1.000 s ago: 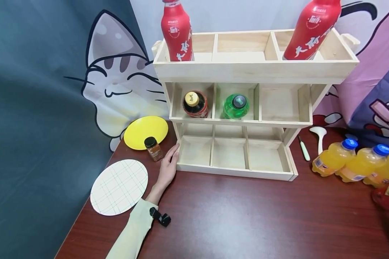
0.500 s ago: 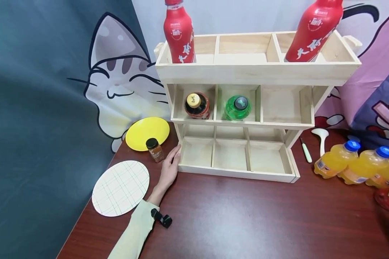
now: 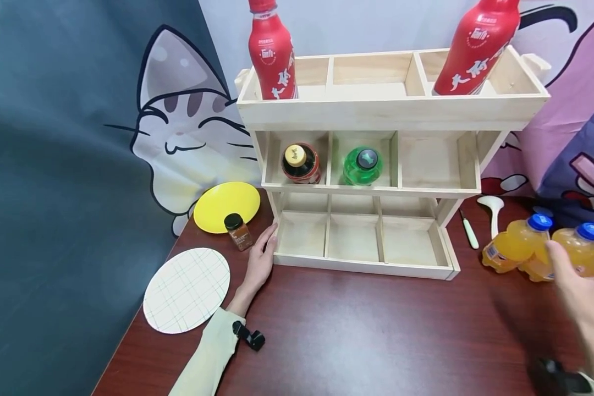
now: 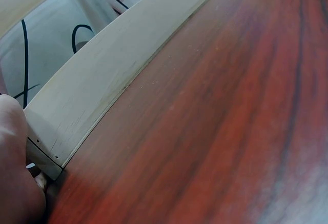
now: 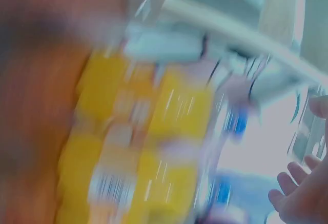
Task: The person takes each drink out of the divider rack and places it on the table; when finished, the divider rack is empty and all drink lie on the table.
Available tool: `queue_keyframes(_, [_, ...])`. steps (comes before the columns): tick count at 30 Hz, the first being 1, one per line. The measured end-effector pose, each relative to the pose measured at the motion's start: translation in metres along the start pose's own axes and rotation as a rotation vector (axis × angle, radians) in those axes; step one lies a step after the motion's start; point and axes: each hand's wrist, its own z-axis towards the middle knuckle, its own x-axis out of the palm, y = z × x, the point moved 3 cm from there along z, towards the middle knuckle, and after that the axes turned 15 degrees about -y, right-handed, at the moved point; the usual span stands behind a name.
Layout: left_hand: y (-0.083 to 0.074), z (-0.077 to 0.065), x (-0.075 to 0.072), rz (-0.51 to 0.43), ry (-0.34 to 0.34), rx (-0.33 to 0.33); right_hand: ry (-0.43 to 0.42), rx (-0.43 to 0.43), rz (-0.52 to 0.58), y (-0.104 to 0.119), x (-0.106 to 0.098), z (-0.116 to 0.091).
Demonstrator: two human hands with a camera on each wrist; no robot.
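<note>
My left hand [image 3: 261,261] rests against the lower left corner of a three-tier wooden rack [image 3: 391,115], its fingers along the side panel. In the left wrist view, part of that hand [image 4: 18,167] shows beside the rack's corner. At the right edge of the head view my right hand [image 3: 586,297] is raised above the table with fingers spread and nothing in them. Beside and partly behind it stand bottles of orange drink [image 3: 512,245] with blue caps. The blurred right wrist view shows these bottles [image 5: 174,111] and the fingers of my right hand [image 5: 302,188] apart from them.
Two red bottles [image 3: 273,60] stand on the top tier. A dark bottle [image 3: 302,168] and a green bottle [image 3: 361,168] occupy the middle tier. A yellow plate [image 3: 218,206], spice jar [image 3: 238,234] and checked oval plate [image 3: 188,291] lie left; a white ladle [image 3: 492,209] and green-handled knife [image 3: 470,234] right.
My right hand has come into the head view from the right edge, in front of the orange drink bottles. The red item seen there earlier no longer shows. My left hand stays at the rack.
</note>
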Motion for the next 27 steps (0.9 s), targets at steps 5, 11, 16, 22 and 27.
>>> queue_keyframes(5, [0.005, -0.001, 0.001, -0.014, -0.007, -0.005, 0.083, -0.017, 0.402, 0.071, 0.048, -0.016])
queue_keyframes(11, [0.005, -0.001, 0.000, -0.024, -0.002, 0.002, 0.172, -0.063, 0.533, 0.142, 0.096, -0.039])
queue_keyframes(16, [-0.002, 0.000, 0.002, -0.024, 0.002, 0.010, 0.142, -0.148, 0.557, 0.194, 0.110, -0.038])
queue_keyframes(22, [0.002, 0.004, 0.001, -0.023, -0.014, 0.017, 0.398, -0.130, 0.544, 0.211, 0.158, -0.043])
queue_keyframes(27, [0.005, 0.001, 0.003, -0.014, -0.014, 0.014, 0.545, -0.010, 0.480, 0.210, 0.190, -0.052])
